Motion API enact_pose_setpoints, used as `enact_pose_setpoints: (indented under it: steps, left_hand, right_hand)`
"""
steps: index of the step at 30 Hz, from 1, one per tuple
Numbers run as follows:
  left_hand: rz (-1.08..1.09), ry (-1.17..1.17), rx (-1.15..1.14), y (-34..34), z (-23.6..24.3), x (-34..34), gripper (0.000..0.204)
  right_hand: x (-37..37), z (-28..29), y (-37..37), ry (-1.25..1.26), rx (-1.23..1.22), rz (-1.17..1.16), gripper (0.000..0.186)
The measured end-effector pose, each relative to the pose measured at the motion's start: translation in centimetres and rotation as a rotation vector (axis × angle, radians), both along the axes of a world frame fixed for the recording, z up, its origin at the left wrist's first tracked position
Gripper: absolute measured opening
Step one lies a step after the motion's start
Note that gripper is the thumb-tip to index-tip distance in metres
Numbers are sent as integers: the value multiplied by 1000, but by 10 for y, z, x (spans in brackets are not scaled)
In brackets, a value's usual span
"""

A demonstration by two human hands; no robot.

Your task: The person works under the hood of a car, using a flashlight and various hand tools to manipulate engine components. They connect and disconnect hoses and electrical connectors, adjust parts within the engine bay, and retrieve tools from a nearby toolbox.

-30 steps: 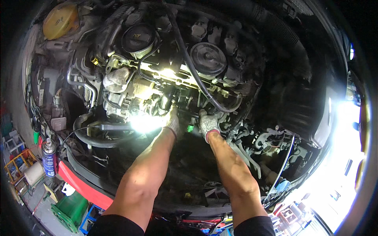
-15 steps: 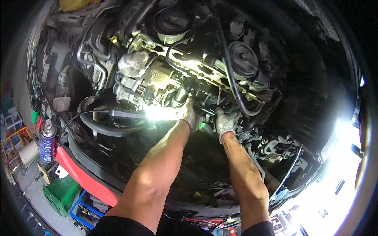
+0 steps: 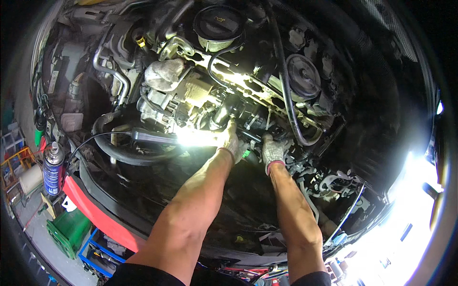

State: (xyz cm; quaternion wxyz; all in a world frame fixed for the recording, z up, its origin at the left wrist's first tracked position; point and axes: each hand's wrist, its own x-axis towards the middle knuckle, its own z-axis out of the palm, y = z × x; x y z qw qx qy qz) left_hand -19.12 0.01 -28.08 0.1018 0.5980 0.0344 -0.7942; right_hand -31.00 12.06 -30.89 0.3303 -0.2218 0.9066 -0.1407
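Both my hands wear grey knit gloves and reach deep into an open car engine bay. My left hand (image 3: 231, 141) grips around a dark hose or fitting (image 3: 222, 114) low on the engine, right beside the bright head of a work light (image 3: 193, 138). My right hand (image 3: 273, 151) presses on dark parts next to it, fingers curled; what it holds is hidden. A small green part (image 3: 245, 155) shows between the two hands.
A black oil filler cap (image 3: 218, 21) and a round black cap (image 3: 302, 75) sit on top of the engine. A grey rag (image 3: 163, 75) lies on the left. A thick black hose (image 3: 285, 81) crosses the engine. A blue spray can (image 3: 51, 166) stands on the red fender cover (image 3: 95, 214).
My head has moved closer and down, so the engine fills more of the view. Both hands stay at the same spot by the work light.
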Motion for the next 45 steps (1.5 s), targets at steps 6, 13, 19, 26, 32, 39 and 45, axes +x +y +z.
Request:
enact_pose_setpoints:
  steps: [6,13,19,26,32,39,45]
  left_hand:
    - [-35,18,25,2,-20,3,43]
    - [0,51,32,-1,-17,-3,51]
    - [72,224,-78,12,-27,20,50]
    - [31,-169,-75,28,20,-1,52]
    - [193,-18,-35,19,13,-12,48]
    - [23,31,-23,7,12,0,45]
    - [33,-36,-25,14,17,-6,49]
  right_hand:
    - [-8,-15,-5,200,157,369,43]
    - [-1,7,-7,-106,-43,-278,54]
    - [14,87,-35,-384,-329,-619,54]
    - [0,40,12,-451,-336,-521,36]
    - [-1,37,-6,-427,-357,-487,36]
    - [-23,84,-12,-190,-242,-110,37]
    - [-26,58,-8,-203,-412,-377,52]
